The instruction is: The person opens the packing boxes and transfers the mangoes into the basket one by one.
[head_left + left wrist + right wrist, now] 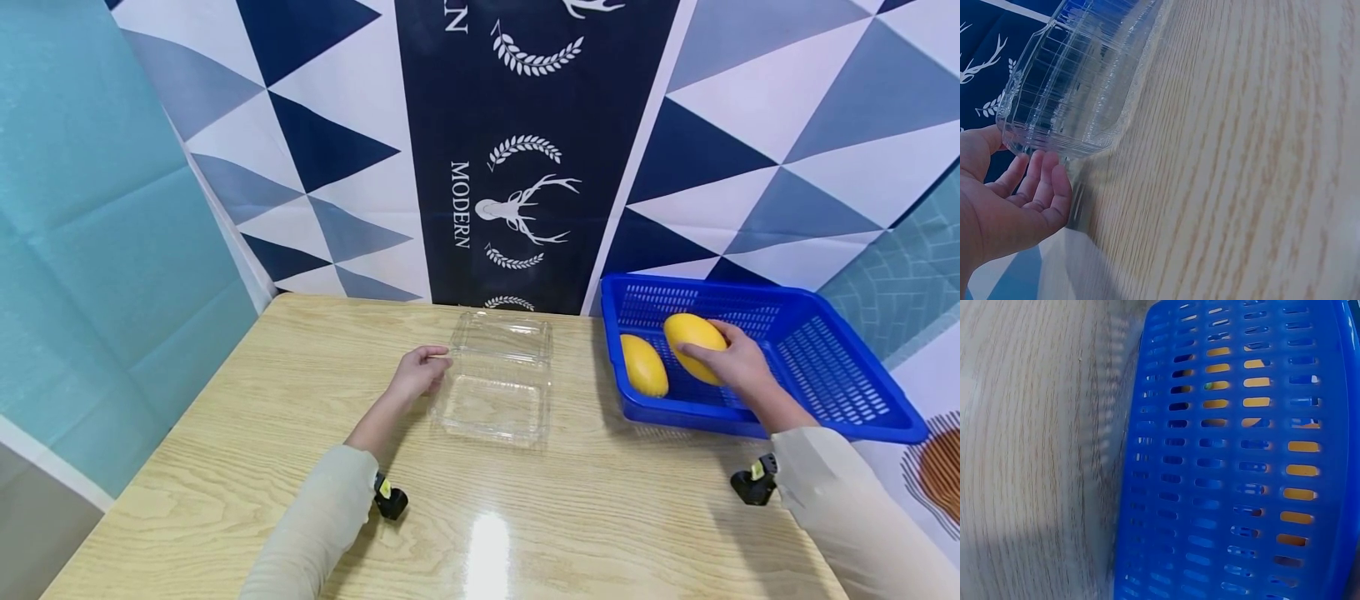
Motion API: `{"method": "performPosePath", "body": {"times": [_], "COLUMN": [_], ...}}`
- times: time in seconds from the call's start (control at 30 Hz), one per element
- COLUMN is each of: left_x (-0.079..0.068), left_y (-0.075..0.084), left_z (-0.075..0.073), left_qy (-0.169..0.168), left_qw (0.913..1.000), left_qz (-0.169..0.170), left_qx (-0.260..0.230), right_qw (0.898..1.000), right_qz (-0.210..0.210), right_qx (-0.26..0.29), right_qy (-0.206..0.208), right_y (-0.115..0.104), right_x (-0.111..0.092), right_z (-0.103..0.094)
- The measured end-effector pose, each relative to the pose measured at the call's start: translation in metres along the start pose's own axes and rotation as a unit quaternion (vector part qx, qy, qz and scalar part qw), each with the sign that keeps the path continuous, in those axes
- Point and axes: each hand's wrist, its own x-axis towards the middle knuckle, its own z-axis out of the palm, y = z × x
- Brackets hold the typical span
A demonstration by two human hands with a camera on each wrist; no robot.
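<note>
A clear plastic clamshell container stands on the table with its lid folded back. My left hand is at its left side; in the left wrist view the thumb and curled fingers pinch the edge of the container. My right hand grips a yellow mango from the right, held up over the blue plastic basket. A second yellow mango lies inside the basket at its left end. In the right wrist view the slotted basket wall hides the right hand, with yellow showing through the slots.
The wooden table meets a patterned wall cloth at the back. The basket stands at the table's right side, its raised walls around the mangoes. A teal cloth hangs at the left.
</note>
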Motion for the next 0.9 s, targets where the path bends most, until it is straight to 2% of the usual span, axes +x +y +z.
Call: {"method": "performPosePath", "body": {"times": [0.47,0.6,0.7,0.83,0.9], "left_x": [0.0004,0.0002,-0.0061,-0.0066,-0.0011], "left_y": [0.0002,0.0022,0.0085,0.0064,-0.0001], "left_z": [-0.0004,-0.0023,-0.0029,-0.0017,-0.0015], "left_qy": [-0.003,-0.017,-0.028,-0.018,-0.010], "left_qw": [1.0000,0.9997,0.9995,0.9998,0.9999], "left_qz": [-0.001,-0.006,-0.006,0.002,0.006], "left_qx": [-0.007,-0.016,-0.017,-0.009,-0.005], "right_qw": [1.000,1.000,0.999,0.999,0.999], "right_qz": [0.024,0.027,0.030,0.032,0.034], "right_qx": [0.002,-0.001,-0.004,-0.007,-0.009], "right_qy": [-0.006,-0.013,-0.019,-0.021,-0.021], "right_y": [0.0032,0.0041,0.0050,0.0066,0.0076], "right_x": [0.0017,0.0026,0.0035,0.0046,0.0051], "right_z": [-0.0044,-0.0051,-0.0051,-0.0048,-0.0048]}}
